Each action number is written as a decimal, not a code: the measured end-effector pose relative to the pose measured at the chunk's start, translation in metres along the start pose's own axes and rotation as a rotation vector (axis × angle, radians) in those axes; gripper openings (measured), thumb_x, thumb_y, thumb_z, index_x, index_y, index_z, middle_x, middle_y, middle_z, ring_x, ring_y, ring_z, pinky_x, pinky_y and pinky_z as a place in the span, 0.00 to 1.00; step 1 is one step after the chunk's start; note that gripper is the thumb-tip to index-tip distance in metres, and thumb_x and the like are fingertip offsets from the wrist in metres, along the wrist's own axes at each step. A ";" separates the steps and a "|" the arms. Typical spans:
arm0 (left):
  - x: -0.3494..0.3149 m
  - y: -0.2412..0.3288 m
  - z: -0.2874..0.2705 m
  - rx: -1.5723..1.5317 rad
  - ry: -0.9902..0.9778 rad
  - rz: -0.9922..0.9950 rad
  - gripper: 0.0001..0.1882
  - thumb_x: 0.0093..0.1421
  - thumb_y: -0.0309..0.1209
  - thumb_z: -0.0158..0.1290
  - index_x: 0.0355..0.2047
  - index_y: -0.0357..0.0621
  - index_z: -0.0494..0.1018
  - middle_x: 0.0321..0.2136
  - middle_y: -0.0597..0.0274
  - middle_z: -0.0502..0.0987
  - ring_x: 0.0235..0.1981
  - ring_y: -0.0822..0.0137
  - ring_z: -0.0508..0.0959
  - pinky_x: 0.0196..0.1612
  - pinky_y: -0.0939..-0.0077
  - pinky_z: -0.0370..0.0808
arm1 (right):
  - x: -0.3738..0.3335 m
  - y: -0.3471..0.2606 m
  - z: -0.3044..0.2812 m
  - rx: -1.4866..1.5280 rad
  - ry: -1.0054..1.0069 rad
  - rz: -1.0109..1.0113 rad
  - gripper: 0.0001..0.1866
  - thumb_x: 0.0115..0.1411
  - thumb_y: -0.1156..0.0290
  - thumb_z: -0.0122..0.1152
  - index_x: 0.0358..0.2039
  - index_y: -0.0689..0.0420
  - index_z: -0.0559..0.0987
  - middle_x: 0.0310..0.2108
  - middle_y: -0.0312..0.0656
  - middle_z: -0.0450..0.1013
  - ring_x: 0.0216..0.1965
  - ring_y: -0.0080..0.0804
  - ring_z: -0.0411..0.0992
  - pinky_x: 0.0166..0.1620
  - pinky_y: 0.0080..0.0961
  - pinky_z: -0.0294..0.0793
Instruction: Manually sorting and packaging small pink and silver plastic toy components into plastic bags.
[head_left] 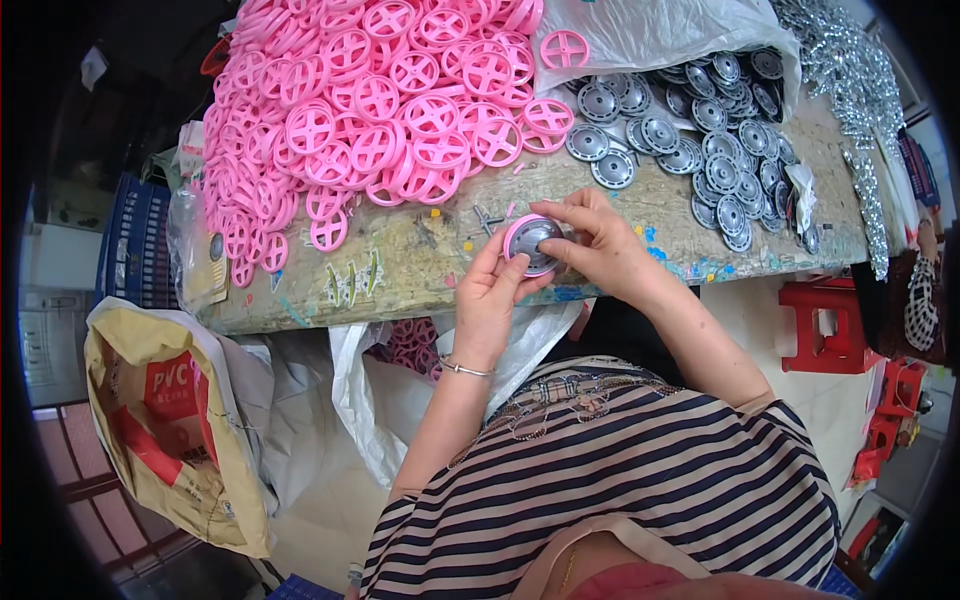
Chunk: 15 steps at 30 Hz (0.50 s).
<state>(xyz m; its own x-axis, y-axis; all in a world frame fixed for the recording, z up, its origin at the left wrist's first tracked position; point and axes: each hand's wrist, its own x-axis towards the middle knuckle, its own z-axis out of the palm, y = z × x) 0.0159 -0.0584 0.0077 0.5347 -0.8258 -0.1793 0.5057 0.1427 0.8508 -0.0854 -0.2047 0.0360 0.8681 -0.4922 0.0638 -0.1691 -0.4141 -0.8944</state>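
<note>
Between my two hands, over the table's near edge, is a pink plastic ring with a dark grey disc (531,241) seated in it. My left hand (489,284) grips the ring from the left, thumb on the face. The fingers of my right hand (598,240) close on the disc's right side, thumb pressed on its face. Whether the disc sits fully flush in the ring I cannot tell. A large heap of pink spoked rings (372,97) covers the table's far left. To the right lies a spread of dark grey discs (722,172).
A white plastic sack (660,35) lies behind the discs. Silver tinsel (850,90) hangs over the right edge of the worn table (400,245). Another white sack (360,400) with pink rings hangs below. An open paper sack (140,330) stands left, red stools (825,325) right.
</note>
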 end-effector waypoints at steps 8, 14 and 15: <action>-0.010 0.006 -0.004 0.151 -0.045 0.073 0.18 0.67 0.26 0.42 0.56 0.35 0.64 0.48 0.56 0.72 0.45 0.64 0.76 0.49 0.65 0.79 | -0.002 0.005 0.009 0.353 -0.188 0.221 0.14 0.56 0.77 0.62 0.45 0.60 0.77 0.36 0.34 0.74 0.38 0.17 0.71 0.41 0.18 0.73; -0.032 0.003 -0.028 0.412 0.152 0.136 0.17 0.65 0.26 0.46 0.54 0.35 0.68 0.47 0.58 0.74 0.46 0.71 0.74 0.50 0.77 0.72 | -0.002 -0.001 0.023 0.361 -0.234 0.189 0.13 0.60 0.70 0.60 0.44 0.61 0.76 0.36 0.37 0.74 0.37 0.21 0.72 0.40 0.21 0.72; -0.041 0.007 -0.036 0.485 0.235 0.163 0.17 0.65 0.27 0.47 0.53 0.34 0.69 0.47 0.59 0.75 0.46 0.72 0.74 0.50 0.78 0.70 | 0.005 -0.003 0.021 0.361 -0.234 0.188 0.13 0.60 0.70 0.60 0.44 0.61 0.76 0.36 0.37 0.74 0.37 0.21 0.72 0.40 0.21 0.72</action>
<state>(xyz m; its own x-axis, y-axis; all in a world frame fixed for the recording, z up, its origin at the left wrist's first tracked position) 0.0216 -0.0042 0.0030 0.7445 -0.6623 -0.0843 0.0646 -0.0543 0.9964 -0.0710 -0.1893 0.0297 0.9270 -0.3298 -0.1785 -0.1961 -0.0206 -0.9804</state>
